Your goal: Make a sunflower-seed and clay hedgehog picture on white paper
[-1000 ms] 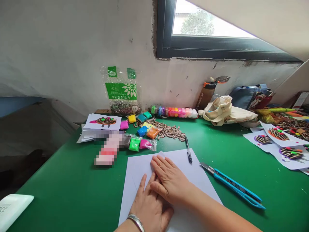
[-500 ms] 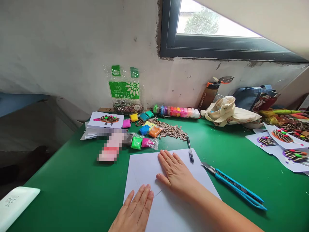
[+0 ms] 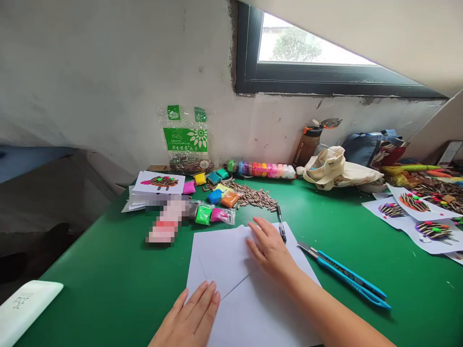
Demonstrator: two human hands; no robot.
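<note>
A sheet of white paper (image 3: 238, 313) lies in front of me, with dark straight lines across it that look like cuts or drawn lines. Flat on its lower left part rests my left hand (image 3: 191, 313), fingers stretched out. My right hand (image 3: 271, 248) is over the upper right part, fingers apart and slightly bent, by the end of the longer line. A black pen (image 3: 281, 226) lies across the paper's far edge. To the right of the sheet is a blue utility knife (image 3: 347, 279) with its blade out.
Beyond the paper lie sunflower seeds (image 3: 256, 196), clay packets (image 3: 204, 214) and a tube of coloured clay (image 3: 264, 169). Decorated cards sit at left (image 3: 159, 182) and right (image 3: 432, 230). A bottle (image 3: 307, 144), cloth bag (image 3: 329, 168) and white device (image 3: 32, 308) stand around the green table (image 3: 108, 289).
My right hand has shifted slightly right and its fingers have lifted from lying flat. The line on the paper shows more clearly. My left hand moved slightly down and left.
</note>
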